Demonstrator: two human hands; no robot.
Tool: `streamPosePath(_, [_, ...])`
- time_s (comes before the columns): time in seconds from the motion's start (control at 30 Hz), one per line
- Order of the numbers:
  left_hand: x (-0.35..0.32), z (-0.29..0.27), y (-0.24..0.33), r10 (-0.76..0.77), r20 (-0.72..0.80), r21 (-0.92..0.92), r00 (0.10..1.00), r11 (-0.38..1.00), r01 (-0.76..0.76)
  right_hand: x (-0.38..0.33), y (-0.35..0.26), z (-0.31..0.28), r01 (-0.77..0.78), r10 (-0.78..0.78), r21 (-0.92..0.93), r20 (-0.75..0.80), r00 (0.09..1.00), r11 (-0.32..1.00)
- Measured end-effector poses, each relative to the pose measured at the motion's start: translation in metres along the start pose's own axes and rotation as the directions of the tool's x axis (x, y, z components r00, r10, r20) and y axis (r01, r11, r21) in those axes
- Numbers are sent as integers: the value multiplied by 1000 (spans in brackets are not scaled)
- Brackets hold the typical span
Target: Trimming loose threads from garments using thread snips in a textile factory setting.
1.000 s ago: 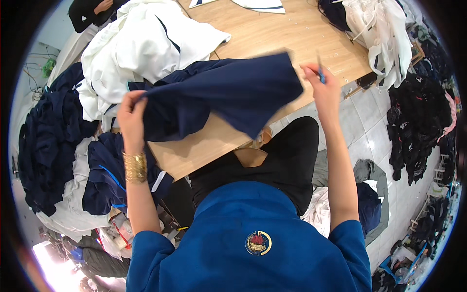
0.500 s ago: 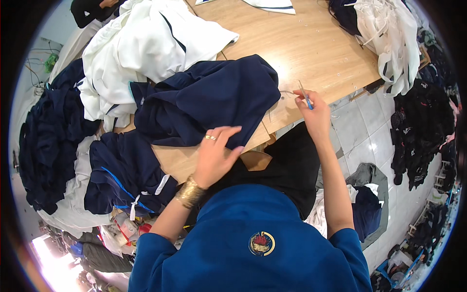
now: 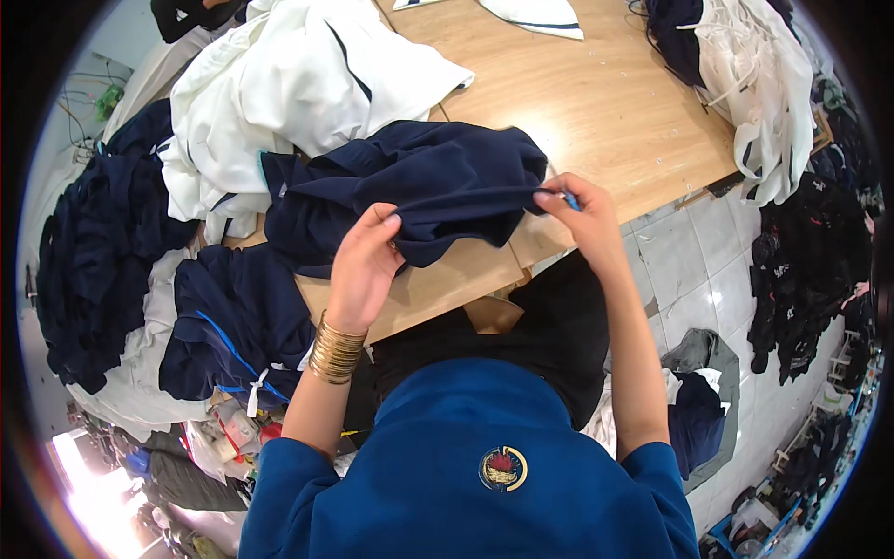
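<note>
A navy garment (image 3: 438, 172) lies bunched on the wooden table (image 3: 559, 88) in front of me. My left hand (image 3: 366, 265) pinches its near edge between thumb and fingers. At the garment's right end my right hand (image 3: 585, 219) grips the same edge, which is drawn out between both hands. The blue handle of small thread snips (image 3: 570, 200) shows within my right hand; the blades are mostly hidden.
A heap of white garments (image 3: 270, 84) lies beyond on the left, with navy clothes (image 3: 112, 252) beside it. Another navy bundle (image 3: 233, 312) with blue trim hangs near the left table edge. White garments (image 3: 754, 84) drape over the far right corner. Dark clothes (image 3: 805, 270) lie on the tiled floor.
My left hand has moved up and left and closed on the garment's edge. My right hand has shifted slightly and now grips the cloth too, stretching its edge.
</note>
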State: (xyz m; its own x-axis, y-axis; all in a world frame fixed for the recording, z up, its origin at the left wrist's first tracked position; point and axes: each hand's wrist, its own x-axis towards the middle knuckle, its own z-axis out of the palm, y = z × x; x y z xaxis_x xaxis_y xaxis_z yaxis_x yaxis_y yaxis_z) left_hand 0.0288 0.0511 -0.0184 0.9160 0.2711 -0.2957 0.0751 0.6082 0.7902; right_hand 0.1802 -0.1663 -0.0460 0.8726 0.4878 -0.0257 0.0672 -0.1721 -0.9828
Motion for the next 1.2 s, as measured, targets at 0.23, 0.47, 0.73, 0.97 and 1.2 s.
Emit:
streamPosePath(0.23, [0,-12,22,35,4,24,999,999,-35,-3,-44,-9,-226,269,450,-34,963,864])
streamPosePath(0.47, [48,-41,38,494,205,852,845,334,-402,26,-16,8,16,-36,-169,-118,992,985])
streamPosePath(0.73, [-10,30,-4,343,324,818,882,367,-443,0,16,-25,40,-87,-216,-213,973,976])
streamPosePath(0.97, [-19,42,-78,208,411,831,887,314,-459,-44,15,9,-112,82,-253,-124,989,961])
streamPosePath(1.2, [-5,51,-82,256,445,869,858,107,-482,-43,19,10,-181,180,-170,-20,983,969])
